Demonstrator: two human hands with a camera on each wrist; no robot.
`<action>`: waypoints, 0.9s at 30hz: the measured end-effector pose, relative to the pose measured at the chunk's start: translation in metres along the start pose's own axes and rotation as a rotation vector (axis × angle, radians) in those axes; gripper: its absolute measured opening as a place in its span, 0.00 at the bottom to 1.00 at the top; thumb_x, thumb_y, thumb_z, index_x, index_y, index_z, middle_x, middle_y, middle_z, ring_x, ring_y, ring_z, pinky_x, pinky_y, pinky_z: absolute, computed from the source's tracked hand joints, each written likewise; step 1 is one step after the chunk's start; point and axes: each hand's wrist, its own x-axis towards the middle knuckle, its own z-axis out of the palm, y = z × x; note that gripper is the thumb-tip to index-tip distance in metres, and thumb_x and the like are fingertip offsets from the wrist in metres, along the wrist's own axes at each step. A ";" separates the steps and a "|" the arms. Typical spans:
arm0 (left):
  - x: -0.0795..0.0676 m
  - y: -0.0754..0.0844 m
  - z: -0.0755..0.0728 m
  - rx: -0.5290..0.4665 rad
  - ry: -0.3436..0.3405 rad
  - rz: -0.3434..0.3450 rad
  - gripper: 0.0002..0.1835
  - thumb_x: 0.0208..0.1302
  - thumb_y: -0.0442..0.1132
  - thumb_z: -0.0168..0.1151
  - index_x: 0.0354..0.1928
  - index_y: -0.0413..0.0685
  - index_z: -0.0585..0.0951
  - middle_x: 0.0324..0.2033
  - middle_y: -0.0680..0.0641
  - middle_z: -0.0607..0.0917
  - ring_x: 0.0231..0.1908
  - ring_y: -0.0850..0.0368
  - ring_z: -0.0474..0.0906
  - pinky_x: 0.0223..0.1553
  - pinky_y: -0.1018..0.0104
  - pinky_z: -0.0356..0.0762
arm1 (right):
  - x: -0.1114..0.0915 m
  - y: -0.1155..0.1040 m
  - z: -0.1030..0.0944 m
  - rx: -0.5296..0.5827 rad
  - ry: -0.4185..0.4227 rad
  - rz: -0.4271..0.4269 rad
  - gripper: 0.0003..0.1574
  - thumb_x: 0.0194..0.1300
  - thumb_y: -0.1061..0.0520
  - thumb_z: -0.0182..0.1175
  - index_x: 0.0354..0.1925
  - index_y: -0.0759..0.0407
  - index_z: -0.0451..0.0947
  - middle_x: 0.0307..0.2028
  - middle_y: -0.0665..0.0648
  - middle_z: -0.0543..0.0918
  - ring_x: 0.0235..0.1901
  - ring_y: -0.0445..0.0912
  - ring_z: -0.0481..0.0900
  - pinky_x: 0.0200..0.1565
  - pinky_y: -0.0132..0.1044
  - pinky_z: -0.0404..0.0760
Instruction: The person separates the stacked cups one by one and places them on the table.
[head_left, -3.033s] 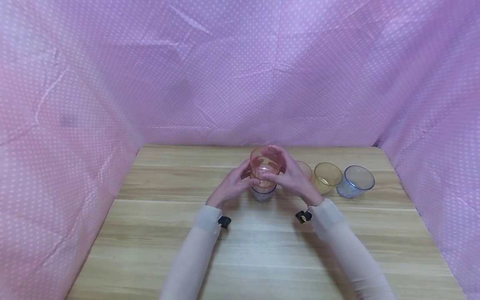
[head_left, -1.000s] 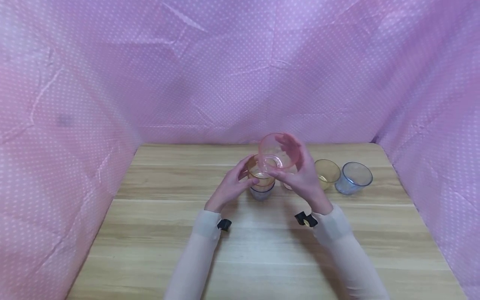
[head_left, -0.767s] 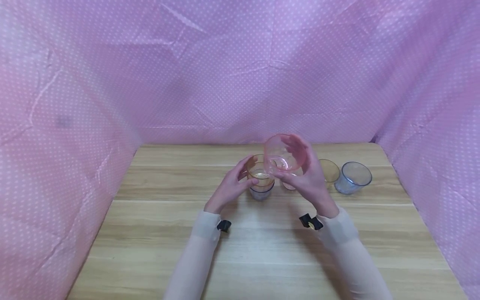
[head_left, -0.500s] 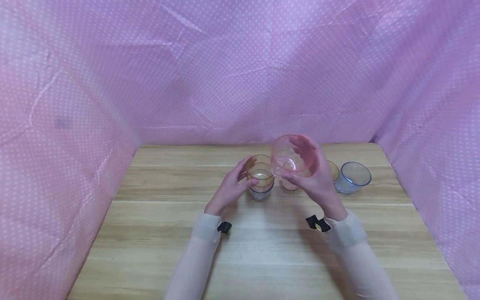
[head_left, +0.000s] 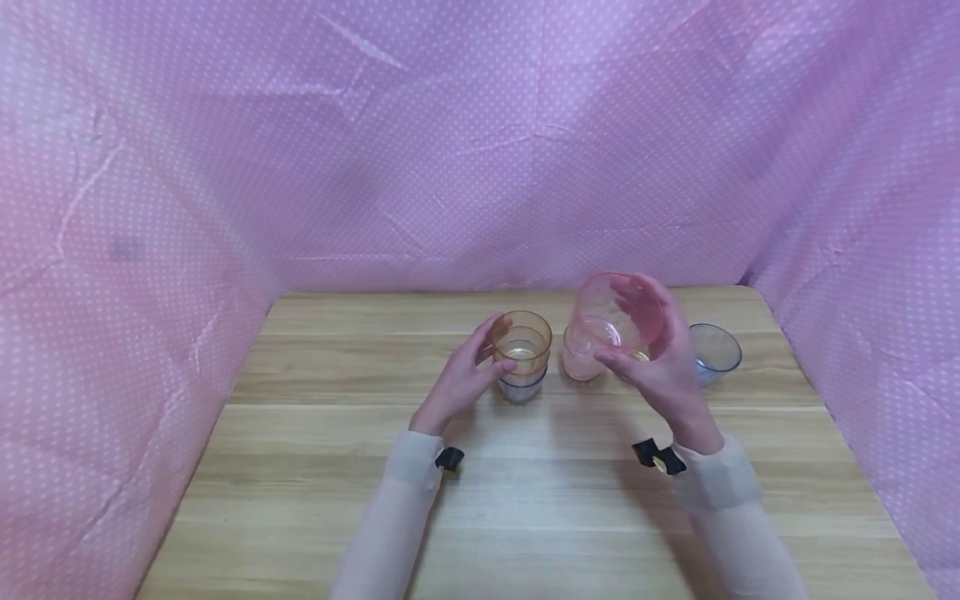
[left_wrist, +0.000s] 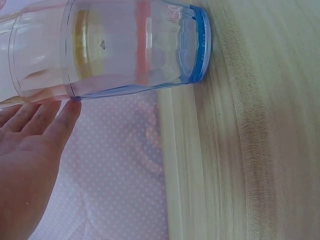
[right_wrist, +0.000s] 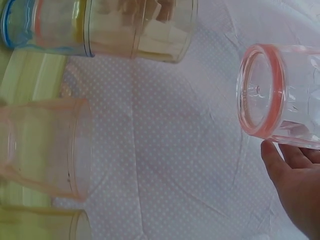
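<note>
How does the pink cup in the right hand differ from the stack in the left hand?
The pink cup is a single cup, while the stack is several cups nested together. The pink cup has one tint; the stack mixes blue, pink and yellow. The pink cup is raised off the table; the stack stands on it. Both are see-through and open upward.

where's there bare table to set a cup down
Bare table lies left of the left hand and between the sleeves. Crowded: the row from the stack past the standing pink cup to the blue cup.
</note>
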 end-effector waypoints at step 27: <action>-0.001 -0.001 0.001 0.022 0.006 0.001 0.42 0.69 0.41 0.70 0.80 0.44 0.60 0.74 0.45 0.71 0.73 0.50 0.67 0.73 0.60 0.68 | -0.021 -0.015 -0.048 0.028 0.120 -0.014 0.57 0.44 0.79 0.78 0.71 0.74 0.63 0.64 0.68 0.78 0.62 0.56 0.76 0.68 0.37 0.74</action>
